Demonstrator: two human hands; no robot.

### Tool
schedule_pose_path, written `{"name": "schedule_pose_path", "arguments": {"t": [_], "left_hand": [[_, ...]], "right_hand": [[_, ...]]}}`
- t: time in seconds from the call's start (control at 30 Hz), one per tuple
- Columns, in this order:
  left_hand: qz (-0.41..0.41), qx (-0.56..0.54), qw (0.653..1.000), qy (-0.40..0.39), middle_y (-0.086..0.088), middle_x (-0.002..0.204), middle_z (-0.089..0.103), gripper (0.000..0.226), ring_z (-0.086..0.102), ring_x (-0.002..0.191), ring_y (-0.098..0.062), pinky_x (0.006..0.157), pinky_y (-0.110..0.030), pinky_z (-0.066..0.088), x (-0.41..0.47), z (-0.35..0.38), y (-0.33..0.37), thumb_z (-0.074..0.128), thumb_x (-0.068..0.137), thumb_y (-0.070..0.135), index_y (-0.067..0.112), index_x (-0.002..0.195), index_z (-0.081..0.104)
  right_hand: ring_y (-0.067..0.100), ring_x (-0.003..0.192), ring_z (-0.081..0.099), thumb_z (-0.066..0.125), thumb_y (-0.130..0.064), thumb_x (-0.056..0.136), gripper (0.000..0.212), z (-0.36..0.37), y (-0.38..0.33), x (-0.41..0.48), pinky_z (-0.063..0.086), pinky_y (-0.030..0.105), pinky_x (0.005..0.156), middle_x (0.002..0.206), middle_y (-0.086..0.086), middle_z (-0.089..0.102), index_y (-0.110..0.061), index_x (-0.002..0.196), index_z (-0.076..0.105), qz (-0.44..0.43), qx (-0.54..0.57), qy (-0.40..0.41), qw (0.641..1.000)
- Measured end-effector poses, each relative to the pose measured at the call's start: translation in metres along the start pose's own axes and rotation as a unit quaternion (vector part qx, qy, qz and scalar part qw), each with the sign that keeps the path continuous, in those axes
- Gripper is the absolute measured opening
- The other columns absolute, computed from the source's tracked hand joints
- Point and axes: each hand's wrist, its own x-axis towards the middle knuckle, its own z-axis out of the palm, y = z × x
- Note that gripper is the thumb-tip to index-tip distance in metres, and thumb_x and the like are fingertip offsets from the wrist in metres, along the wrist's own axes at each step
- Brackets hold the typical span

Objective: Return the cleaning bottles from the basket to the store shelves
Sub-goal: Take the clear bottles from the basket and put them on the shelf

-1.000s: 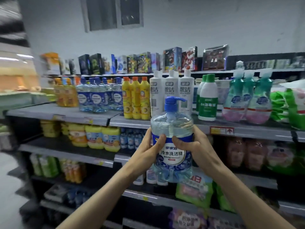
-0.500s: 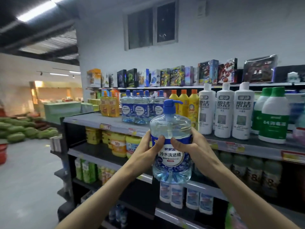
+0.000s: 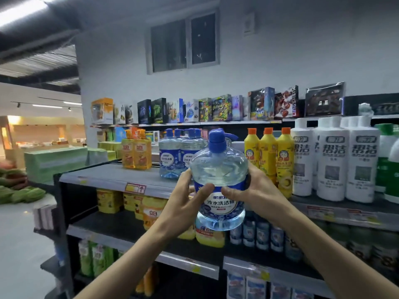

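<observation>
I hold a round clear bottle of blue dish liquid [image 3: 219, 173] with a blue pump cap and a blue-and-white label, upright in front of the store shelf. My left hand [image 3: 185, 201] grips its left side with the thumb across the label. My right hand [image 3: 252, 190] grips its right side, thumb also on the label. Just behind it, on the grey top shelf [image 3: 108, 176], stands a group of matching blue pump bottles [image 3: 176, 155]. The basket is out of view.
Orange pump bottles [image 3: 136, 151] stand left of the blue group; yellow bottles [image 3: 268, 156] and tall white bottles [image 3: 332, 160] stand to the right. Boxed toys [image 3: 216, 108] line the shelf above. Lower shelves hold yellow packs [image 3: 149, 210]. An aisle floor [image 3: 19, 244] opens at left.
The view has swung left and up along the shelf. The bottle in both hands now sits nearer the matching blue bottles; grip unchanged.
</observation>
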Motion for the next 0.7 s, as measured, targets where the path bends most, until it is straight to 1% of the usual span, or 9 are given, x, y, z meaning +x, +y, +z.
{"name": "schedule_pose_path", "arguments": {"t": [0.1, 0.23, 0.33, 0.47, 0.5, 0.57, 0.6, 0.67, 0.7], "left_hand": [[0.024, 0.002, 1.0, 0.012, -0.008, 0.145, 0.059, 0.057, 0.064, 0.13, -0.028, 0.1, -0.045, 0.06, 0.024, -0.007, -0.022, 0.064, 0.098, 0.052, 0.032, 0.15, 0.049], [0.035, -0.008, 0.999, -0.001, -0.011, 0.144, 0.062, 0.054, 0.066, 0.129, -0.029, 0.099, -0.047, 0.061, 0.062, -0.013, -0.046, 0.063, 0.1, 0.045, 0.028, 0.149, 0.048], [0.04, -0.022, 0.999, -0.002, -0.013, 0.143, 0.062, 0.055, 0.066, 0.129, -0.032, 0.099, -0.055, 0.06, 0.096, -0.018, -0.065, 0.064, 0.1, 0.045, 0.028, 0.15, 0.049], [0.035, -0.029, 0.999, -0.005, -0.016, 0.145, 0.062, 0.055, 0.067, 0.128, -0.036, 0.101, -0.061, 0.058, 0.143, -0.027, -0.09, 0.066, 0.1, 0.047, 0.03, 0.15, 0.05], [0.035, -0.029, 0.999, -0.008, -0.017, 0.145, 0.062, 0.056, 0.067, 0.128, -0.036, 0.101, -0.061, 0.057, 0.153, -0.027, -0.096, 0.067, 0.099, 0.049, 0.031, 0.15, 0.051], [0.032, -0.027, 0.999, -0.007, -0.016, 0.144, 0.063, 0.056, 0.067, 0.128, -0.035, 0.103, -0.06, 0.056, 0.17, -0.028, -0.108, 0.068, 0.099, 0.053, 0.032, 0.149, 0.053], [0.029, -0.03, 0.999, -0.01, -0.015, 0.143, 0.065, 0.052, 0.067, 0.128, -0.034, 0.104, -0.057, 0.057, 0.177, -0.028, -0.115, 0.065, 0.101, 0.048, 0.031, 0.149, 0.052], [0.015, -0.044, 0.999, -0.023, -0.014, 0.139, 0.069, 0.044, 0.07, 0.125, -0.032, 0.101, -0.051, 0.06, 0.188, -0.029, -0.129, 0.057, 0.108, 0.029, 0.024, 0.151, 0.048], [0.008, -0.052, 0.998, -0.03, -0.014, 0.137, 0.07, 0.042, 0.071, 0.123, -0.032, 0.098, -0.047, 0.061, 0.192, -0.03, -0.135, 0.052, 0.11, 0.02, 0.021, 0.152, 0.046]], "right_hand": [[0.005, 0.115, 0.071, 0.09, -0.017, 0.078, 0.072, 0.002, 0.013, 0.026, 0.059, 0.027, 0.096, 0.123, -0.016, 0.074, -0.027, 0.14, 0.054, -0.012, -0.013, 0.005, 1.0], [0.008, 0.113, 0.072, 0.089, -0.012, 0.081, 0.065, -0.003, 0.038, 0.061, 0.06, 0.029, 0.094, 0.12, -0.013, 0.075, -0.023, 0.137, 0.056, -0.019, -0.014, 0.02, 1.0], [0.006, 0.109, 0.073, 0.089, -0.012, 0.081, 0.063, -0.008, 0.058, 0.093, 0.062, 0.03, 0.093, 0.117, -0.014, 0.076, -0.024, 0.134, 0.058, -0.022, -0.023, 0.038, 0.999], [0.005, 0.11, 0.073, 0.087, -0.012, 0.083, 0.062, -0.008, 0.086, 0.134, 0.061, 0.028, 0.091, 0.117, -0.015, 0.076, -0.028, 0.135, 0.057, -0.03, 0.001, 0.057, 0.998], [0.005, 0.11, 0.072, 0.087, -0.014, 0.084, 0.062, -0.008, 0.094, 0.142, 0.061, 0.029, 0.092, 0.118, -0.014, 0.076, -0.029, 0.135, 0.056, -0.029, 0.007, 0.065, 0.997], [0.008, 0.113, 0.072, 0.088, -0.016, 0.084, 0.064, -0.005, 0.11, 0.158, 0.059, 0.036, 0.096, 0.121, -0.011, 0.076, -0.028, 0.137, 0.056, -0.022, 0.025, 0.085, 0.996], [0.011, 0.113, 0.072, 0.089, -0.017, 0.083, 0.064, -0.003, 0.118, 0.164, 0.059, 0.04, 0.097, 0.122, -0.008, 0.076, -0.026, 0.138, 0.056, -0.015, 0.034, 0.09, 0.995], [0.015, 0.114, 0.073, 0.088, -0.015, 0.084, 0.064, 0.002, 0.133, 0.177, 0.058, 0.046, 0.099, 0.123, -0.005, 0.076, -0.024, 0.138, 0.056, 0.004, 0.051, 0.098, 0.994], [0.015, 0.113, 0.074, 0.087, -0.012, 0.084, 0.062, 0.004, 0.139, 0.181, 0.059, 0.047, 0.099, 0.122, -0.004, 0.077, -0.023, 0.137, 0.056, 0.012, 0.06, 0.102, 0.993]]}}
